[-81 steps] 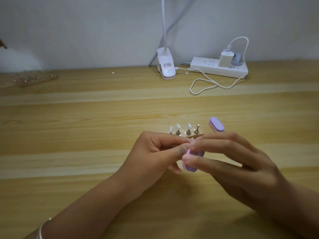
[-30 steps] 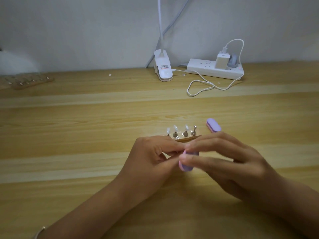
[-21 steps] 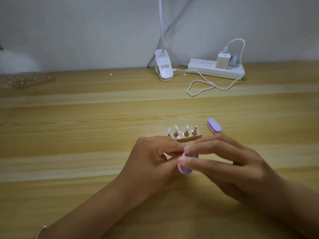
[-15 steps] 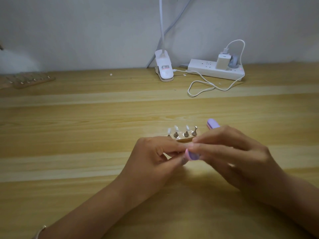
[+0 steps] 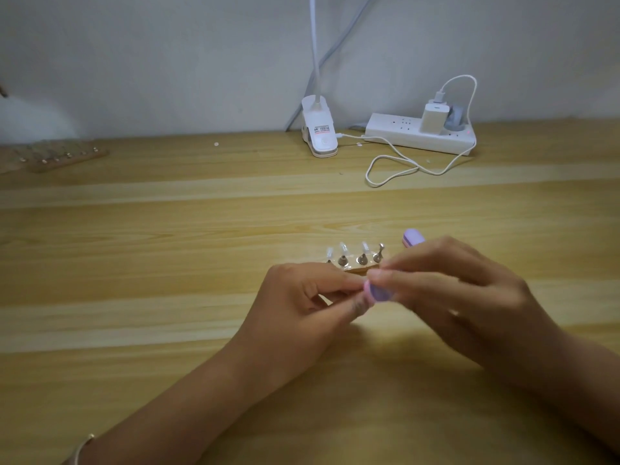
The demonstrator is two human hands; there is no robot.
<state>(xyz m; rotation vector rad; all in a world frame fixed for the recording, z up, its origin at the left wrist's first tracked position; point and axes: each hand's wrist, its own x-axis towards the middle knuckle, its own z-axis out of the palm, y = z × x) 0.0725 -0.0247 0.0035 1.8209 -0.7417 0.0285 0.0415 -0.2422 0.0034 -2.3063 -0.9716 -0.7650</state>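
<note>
The person's left hand (image 5: 302, 307) and right hand (image 5: 469, 297) are bare. Both forearms are bare too, uncovered all the way to the lower edge of the view. The left forearm (image 5: 201, 397) is slender and broadens toward the bottom left corner. There a thin, pale metallic bracelet (image 5: 81, 448) circles it, with only a short arc showing. The fingers (image 5: 419, 280) are long and slim, with softly rounded knuckles. One short, rounded fingernail (image 5: 378, 272) shows on the right hand, trimmed close to the fingertip. The right forearm (image 5: 570, 374) is thicker in view. The right hand's outline is slightly blurred, so finer detail there cannot be told.
</note>
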